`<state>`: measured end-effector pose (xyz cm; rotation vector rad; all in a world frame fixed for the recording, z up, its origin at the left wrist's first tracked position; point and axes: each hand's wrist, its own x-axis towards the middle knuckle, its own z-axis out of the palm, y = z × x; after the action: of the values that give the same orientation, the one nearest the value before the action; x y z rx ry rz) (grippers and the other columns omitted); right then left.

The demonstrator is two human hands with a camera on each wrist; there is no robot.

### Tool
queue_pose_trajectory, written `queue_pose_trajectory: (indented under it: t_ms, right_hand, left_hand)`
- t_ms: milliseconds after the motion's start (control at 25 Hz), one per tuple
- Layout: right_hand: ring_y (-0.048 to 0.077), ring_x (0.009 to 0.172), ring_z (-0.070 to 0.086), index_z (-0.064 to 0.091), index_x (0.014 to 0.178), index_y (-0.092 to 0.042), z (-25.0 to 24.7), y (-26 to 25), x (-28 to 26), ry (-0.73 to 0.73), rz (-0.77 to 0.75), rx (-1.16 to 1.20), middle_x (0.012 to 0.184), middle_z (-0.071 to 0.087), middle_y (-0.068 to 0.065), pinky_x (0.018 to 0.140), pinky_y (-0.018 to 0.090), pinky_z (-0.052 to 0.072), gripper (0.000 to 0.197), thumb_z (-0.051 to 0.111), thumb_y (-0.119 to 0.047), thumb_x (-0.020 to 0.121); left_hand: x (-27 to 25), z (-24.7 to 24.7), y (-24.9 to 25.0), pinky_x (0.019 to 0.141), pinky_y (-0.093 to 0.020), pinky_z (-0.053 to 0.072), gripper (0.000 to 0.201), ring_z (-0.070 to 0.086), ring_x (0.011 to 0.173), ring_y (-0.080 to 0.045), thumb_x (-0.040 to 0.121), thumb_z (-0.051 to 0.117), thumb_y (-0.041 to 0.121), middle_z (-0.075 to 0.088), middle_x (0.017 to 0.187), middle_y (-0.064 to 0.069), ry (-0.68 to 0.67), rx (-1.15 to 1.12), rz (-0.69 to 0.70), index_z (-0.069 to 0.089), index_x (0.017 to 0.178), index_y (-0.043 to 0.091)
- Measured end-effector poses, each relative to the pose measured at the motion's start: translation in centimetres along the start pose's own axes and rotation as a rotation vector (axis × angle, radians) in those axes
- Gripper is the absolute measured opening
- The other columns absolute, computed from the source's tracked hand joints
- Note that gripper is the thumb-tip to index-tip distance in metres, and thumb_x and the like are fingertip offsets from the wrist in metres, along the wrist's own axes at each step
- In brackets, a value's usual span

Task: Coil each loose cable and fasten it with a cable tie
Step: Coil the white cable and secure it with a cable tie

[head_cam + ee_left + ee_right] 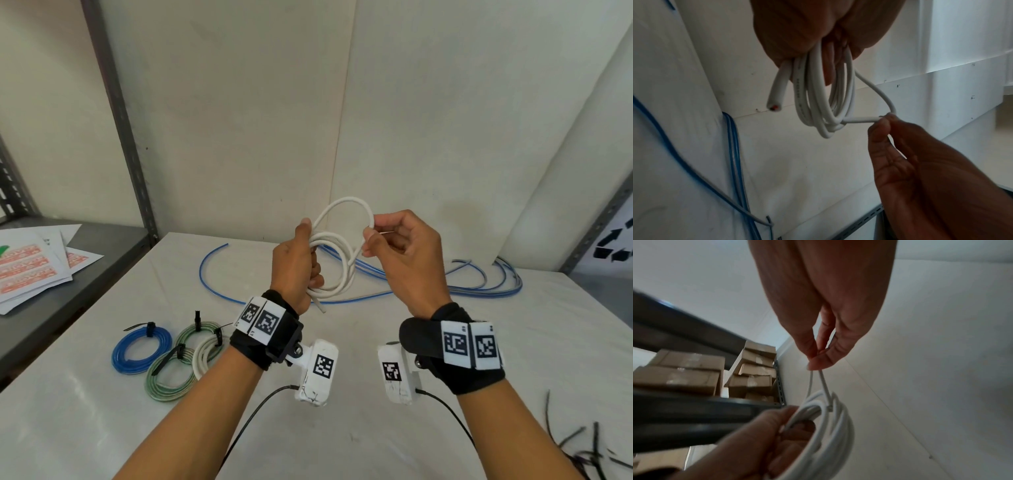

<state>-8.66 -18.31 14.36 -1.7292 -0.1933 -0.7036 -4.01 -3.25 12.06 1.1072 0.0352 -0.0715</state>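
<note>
The left hand grips a white cable, coiled in several loops and held up above the surface. The right hand pinches the last loop near the cable's tail. The cable looks light but springy, likely to uncoil if released, so the bundled side under the left fingers seems the best hold. The left wrist view shows the cut end with its reddish core; only the head view shows the loose blue cable, the tied coils and the black cable ties.
</note>
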Motion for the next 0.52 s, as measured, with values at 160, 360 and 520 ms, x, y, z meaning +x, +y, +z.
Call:
queue_pose_trajectory:
  t_ms: [160,360,520]
  right_hand:
    - [0.013,0.065,0.067,0.063,0.105,0.003,-0.3,0.4,-0.2,0.030,0.056,0.129,0.079,0.070,0.005,0.069,0.023,0.056,0.011,0.064,-0.001,0.095]
    - [0.014,0.064,0.061,0.065,0.110,0.005,-0.2,0.5,-0.4,-0.021,0.130,0.247,0.077,0.066,0.008,0.070,0.024,0.054,0.016,0.062,0.000,0.095]
    - [0.022,0.065,0.062,0.060,0.120,-0.008,0.4,0.7,-1.5,-0.163,0.180,0.256,0.086,0.065,0.012,0.068,0.029,0.054,0.028,0.063,0.002,0.094]
  left_hand:
    - [0.4,-0.1,-0.2,0.040,-0.021,0.020,0.048,0.018,0.041,-0.013,0.100,0.053,0.042,0.022,0.052,0.003,0.041,0.063,0.042,0.032,0.063,0.020]
    - [0.4,-0.4,0.0,0.040,-0.021,0.017,0.047,0.017,0.041,-0.012,0.099,0.054,0.039,0.022,0.051,0.004,0.086,-0.036,0.014,0.034,0.062,0.019]
    - [0.6,-0.5,0.6,0.038,-0.022,0.017,0.046,0.017,0.040,-0.009,0.100,0.054,0.039,0.022,0.049,0.007,0.106,-0.265,-0.034,0.036,0.063,0.018]
